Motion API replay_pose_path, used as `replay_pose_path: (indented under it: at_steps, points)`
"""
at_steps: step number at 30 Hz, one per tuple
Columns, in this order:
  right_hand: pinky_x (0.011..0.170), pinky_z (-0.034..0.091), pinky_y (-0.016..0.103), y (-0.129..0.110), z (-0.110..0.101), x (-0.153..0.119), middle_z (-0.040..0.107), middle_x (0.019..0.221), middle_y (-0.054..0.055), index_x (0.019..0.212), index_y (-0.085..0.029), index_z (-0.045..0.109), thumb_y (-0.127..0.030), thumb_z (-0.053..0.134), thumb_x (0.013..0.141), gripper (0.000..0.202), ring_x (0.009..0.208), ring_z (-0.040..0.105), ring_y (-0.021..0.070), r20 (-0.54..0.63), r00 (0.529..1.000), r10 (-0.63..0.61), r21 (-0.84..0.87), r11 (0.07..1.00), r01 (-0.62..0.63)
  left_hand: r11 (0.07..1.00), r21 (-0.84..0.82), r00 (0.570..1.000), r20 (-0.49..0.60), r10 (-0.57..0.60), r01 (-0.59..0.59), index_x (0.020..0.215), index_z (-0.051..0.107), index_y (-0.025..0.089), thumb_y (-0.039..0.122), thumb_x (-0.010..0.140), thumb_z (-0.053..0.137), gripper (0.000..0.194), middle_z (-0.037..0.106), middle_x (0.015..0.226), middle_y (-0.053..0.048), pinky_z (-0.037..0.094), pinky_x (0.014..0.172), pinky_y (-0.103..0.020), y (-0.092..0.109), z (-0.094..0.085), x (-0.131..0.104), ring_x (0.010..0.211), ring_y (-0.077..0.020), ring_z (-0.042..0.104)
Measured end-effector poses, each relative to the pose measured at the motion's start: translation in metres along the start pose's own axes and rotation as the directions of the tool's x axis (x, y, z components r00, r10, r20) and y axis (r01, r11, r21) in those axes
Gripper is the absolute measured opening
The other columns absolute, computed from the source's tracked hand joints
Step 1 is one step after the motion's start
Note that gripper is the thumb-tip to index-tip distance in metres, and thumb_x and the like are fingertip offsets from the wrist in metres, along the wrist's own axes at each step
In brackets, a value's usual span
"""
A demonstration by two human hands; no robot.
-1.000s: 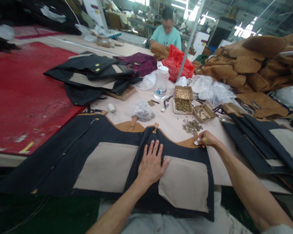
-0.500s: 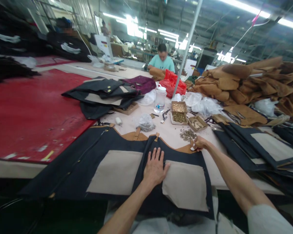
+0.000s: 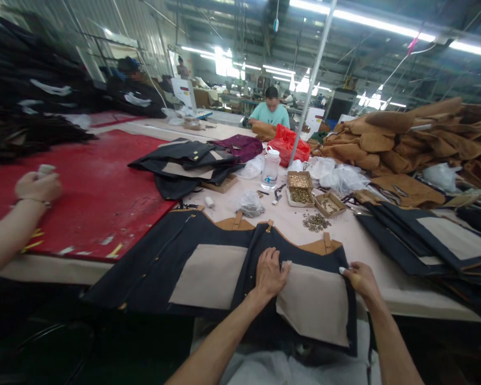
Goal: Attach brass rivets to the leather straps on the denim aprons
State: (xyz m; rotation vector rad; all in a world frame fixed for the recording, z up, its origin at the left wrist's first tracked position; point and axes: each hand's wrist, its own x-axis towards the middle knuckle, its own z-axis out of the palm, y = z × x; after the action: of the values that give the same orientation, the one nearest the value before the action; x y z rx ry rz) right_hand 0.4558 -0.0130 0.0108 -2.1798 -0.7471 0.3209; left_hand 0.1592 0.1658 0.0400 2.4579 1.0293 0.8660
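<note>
A dark navy garment piece lies spread before me, with beige pocket patches and brown edging at its top. My left hand rests on it beside the right-hand patch, fingers slightly bent and thumb apart at the patch's upper corner. At the garment's right edge, my right hand is closed in a pinch on the cloth. A small white bit shows at its fingertip; whether it is a covering or a held piece is unclear. Above the patch stands a brown tab.
Loose metal fittings lie beyond the garment near small boxes and a clear bottle. Dark garments are stacked right. Another person's hand holds something whitish above the red tabletop. A pole rises behind.
My right hand has moved from the brown tab down to the garment's right edge. My left hand's fingers have drawn in. Another person's hand has entered at the left. The view has shifted.
</note>
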Motion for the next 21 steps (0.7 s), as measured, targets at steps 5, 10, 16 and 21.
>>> replay_pose_path:
  at_steps: [5, 10, 16, 21]
  points:
    - [0.050, 0.046, 0.028, -0.054, -0.021, -0.043, 0.072, 0.077, 0.005, 0.102, -0.020, 0.066, -0.050, 0.094, 0.065, 0.055, 0.057, 0.062, 0.0187, 0.161, 0.987, -0.008, 0.682, 0.723, -0.105, 0.959, -0.270, 0.975, 0.220, -0.020, 0.081, 0.096, 0.065, 0.017, 0.075, 0.087, 0.061, 0.059, 0.068, 0.096, -0.012, 0.056, 0.085, -0.045, 0.101, -0.035, -0.015, 0.093, -0.0295, 0.067]
    - [0.049, 0.047, 0.024, -0.129, -0.025, -0.076, 0.071, 0.078, 0.003, 0.099, -0.020, 0.069, -0.035, 0.101, 0.063, 0.051, 0.055, 0.060, 0.0146, 0.363, 0.922, -0.133, 0.824, 0.508, -0.251, 0.950, -0.272, 0.937, 0.346, -0.053, 0.154, 0.119, 0.059, 0.011, 0.091, 0.065, 0.068, 0.097, 0.067, 0.109, -0.020, 0.054, 0.091, -0.058, 0.172, -0.065, -0.013, 0.104, -0.0436, 0.067]
    - [0.069, 0.057, 0.027, -0.163, -0.016, -0.093, 0.069, 0.089, 0.004, 0.106, -0.022, 0.072, -0.035, 0.091, 0.078, 0.036, 0.076, 0.065, 0.0165, 0.346, 0.872, -0.347, 0.929, 0.257, -0.266, 0.934, -0.334, 0.960, 0.280, -0.028, 0.125, 0.102, 0.051, 0.018, 0.026, 0.072, 0.071, 0.037, 0.068, 0.089, -0.010, 0.047, 0.068, -0.035, 0.150, -0.081, 0.007, 0.079, -0.0282, 0.067]
    - [0.088, 0.058, 0.037, -0.152, -0.003, -0.067, 0.071, 0.110, 0.009, 0.111, -0.024, 0.073, -0.038, 0.085, 0.083, 0.033, 0.102, 0.068, 0.0245, 0.125, 0.927, -0.355, 0.987, 0.137, -0.080, 0.885, -0.452, 0.971, 0.239, 0.001, 0.110, 0.083, 0.045, 0.021, 0.010, 0.071, 0.061, 0.024, 0.048, 0.065, 0.004, 0.030, 0.053, -0.026, 0.142, -0.141, 0.030, 0.057, -0.0120, 0.044]
